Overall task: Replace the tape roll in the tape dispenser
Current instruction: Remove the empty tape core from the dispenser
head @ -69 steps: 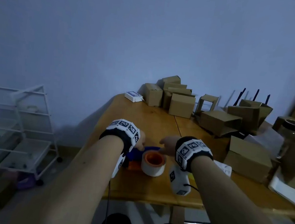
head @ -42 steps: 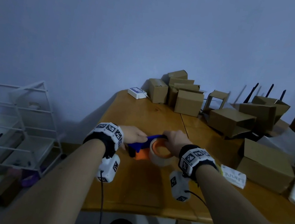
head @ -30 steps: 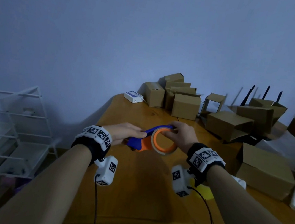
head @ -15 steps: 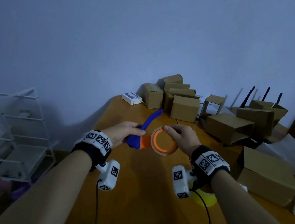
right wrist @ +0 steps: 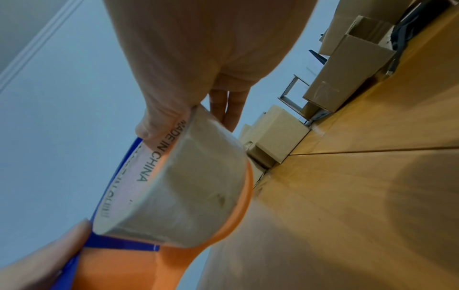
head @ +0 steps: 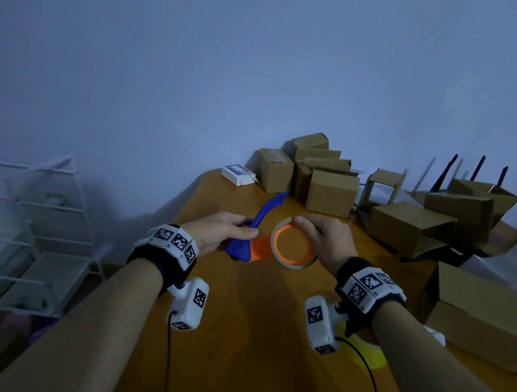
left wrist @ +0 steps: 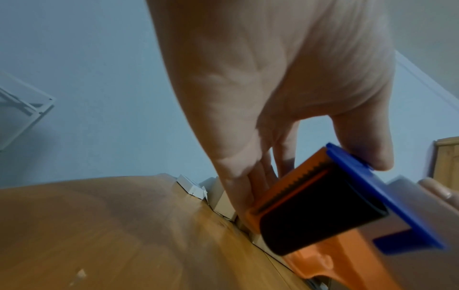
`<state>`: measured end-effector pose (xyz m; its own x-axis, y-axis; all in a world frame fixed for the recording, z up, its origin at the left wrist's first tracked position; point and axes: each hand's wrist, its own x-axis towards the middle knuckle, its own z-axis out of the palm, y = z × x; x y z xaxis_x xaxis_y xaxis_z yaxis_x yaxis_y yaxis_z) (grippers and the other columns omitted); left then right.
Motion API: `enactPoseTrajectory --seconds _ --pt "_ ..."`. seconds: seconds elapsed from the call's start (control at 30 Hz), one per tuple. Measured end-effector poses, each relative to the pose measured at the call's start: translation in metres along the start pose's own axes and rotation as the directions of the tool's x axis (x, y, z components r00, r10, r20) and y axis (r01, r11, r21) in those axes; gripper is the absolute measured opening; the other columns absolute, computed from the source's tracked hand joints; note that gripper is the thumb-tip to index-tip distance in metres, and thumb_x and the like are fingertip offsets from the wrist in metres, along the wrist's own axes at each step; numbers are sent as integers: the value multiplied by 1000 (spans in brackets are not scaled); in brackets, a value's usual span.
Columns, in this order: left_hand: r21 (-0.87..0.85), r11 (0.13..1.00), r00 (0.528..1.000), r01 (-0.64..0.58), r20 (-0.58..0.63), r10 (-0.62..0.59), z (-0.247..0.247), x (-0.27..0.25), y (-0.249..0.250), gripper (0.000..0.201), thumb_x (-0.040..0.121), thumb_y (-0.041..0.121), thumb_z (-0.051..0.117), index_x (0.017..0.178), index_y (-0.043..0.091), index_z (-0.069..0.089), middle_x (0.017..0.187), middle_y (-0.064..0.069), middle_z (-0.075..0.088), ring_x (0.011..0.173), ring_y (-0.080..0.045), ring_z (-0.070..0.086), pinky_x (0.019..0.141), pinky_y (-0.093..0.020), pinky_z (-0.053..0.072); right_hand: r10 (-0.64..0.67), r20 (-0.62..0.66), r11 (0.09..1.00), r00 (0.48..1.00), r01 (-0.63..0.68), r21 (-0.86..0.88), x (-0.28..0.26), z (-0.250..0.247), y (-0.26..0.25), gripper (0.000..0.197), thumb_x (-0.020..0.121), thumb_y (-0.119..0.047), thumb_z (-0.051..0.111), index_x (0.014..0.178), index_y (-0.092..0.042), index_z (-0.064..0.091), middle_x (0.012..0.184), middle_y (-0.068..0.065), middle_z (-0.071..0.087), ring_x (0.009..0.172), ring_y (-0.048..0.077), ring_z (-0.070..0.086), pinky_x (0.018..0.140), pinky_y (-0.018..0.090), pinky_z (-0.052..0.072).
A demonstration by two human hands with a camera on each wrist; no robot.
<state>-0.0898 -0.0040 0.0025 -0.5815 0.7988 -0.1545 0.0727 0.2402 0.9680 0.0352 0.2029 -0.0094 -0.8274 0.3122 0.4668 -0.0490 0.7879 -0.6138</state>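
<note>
Above the wooden desk (head: 231, 355), the left hand (head: 220, 233) clamps its grip on the tape dispenser (head: 254, 247), smooth orange plastic with a curved blue handle and a serrated edge. Just right, the right hand (head: 323, 239) pinches the tape roll (head: 293, 249), a pale ring, seated on the dispenser's orange hub.

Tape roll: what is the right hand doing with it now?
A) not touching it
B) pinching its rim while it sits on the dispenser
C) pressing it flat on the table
B: the right hand pinches the rim of the tape roll, which sits on the orange dispenser held by the left hand above the table.
</note>
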Motion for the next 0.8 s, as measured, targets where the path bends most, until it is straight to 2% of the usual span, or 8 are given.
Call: enactPoseTrajectory --seconds 0.17,0.33,0.4,0.47,0.53,0.63,0.73,0.8 --pt "14 1000 1000 8 -27 -8 -6 -2 -3 44 93 24 65 133 9 55 119 -10 70 109 -22 67 83 -26 55 -1 -68 998 998 5 68 2 -2 -4 33 99 -40 50 107 -19 74 87 -6 69 75 -4 60 57 4 44" --pt "51 998 997 25 -74 -21 -20 -7 -4 46 92 25 66 134 10 55 115 -7 73 104 -17 69 77 -23 54 133 -142 982 981 -111 151 4 -8 -4 34 98 -42 49 106 -19 73 81 -1 70 74 10 66 55 16 47" --pt "50 998 996 22 -85 -18 -27 -10 -5 45 92 25 65 133 8 56 114 -7 73 104 -18 69 79 -24 54 193 -142 979 971 -181 96 5 -10 0 32 100 -42 47 96 -21 70 72 -2 66 69 9 63 53 17 41" --pt "62 998 996 29 -89 -24 -32 -13 -7 48 91 25 66 134 7 54 114 -8 72 104 -18 69 79 -24 53 272 -150 962 951 -274 5 4 -11 4 37 101 -40 44 73 -20 59 61 -5 56 59 5 53 48 17 33" --pt "61 998 995 35 -95 -29 -36 -15 -9 49 91 25 67 135 7 54 115 -9 72 104 -19 69 79 -23 54 337 -186 937 923 -348 -32 4 -10 9 45 103 -36 41 62 -19 50 58 -1 51 57 11 48 49 22 31" --pt "55 998 994 21 -109 -15 -42 -19 -10 39 91 24 66 127 9 59 113 -9 73 107 -24 68 82 -28 55 416 -192 895 889 -437 -85 10 -5 18 43 103 -32 38 70 -11 55 69 10 55 73 29 56 60 28 35" --pt "60 998 994 23 -112 -16 -45 -23 -12 25 92 23 65 114 11 64 100 -5 75 99 -21 70 80 -29 54 473 -136 863 871 -489 -131 14 4 21 38 99 -30 44 71 -9 59 73 11 61 71 27 60 50 26 41" --pt "67 997 993 27 -113 -20 -46 -26 -12 14 93 23 64 102 13 66 92 -2 75 92 -19 70 79 -29 54 512 -79 838 855 -518 -172 15 9 22 35 95 -30 50 77 -5 65 78 12 66 71 26 65 57 34 57"
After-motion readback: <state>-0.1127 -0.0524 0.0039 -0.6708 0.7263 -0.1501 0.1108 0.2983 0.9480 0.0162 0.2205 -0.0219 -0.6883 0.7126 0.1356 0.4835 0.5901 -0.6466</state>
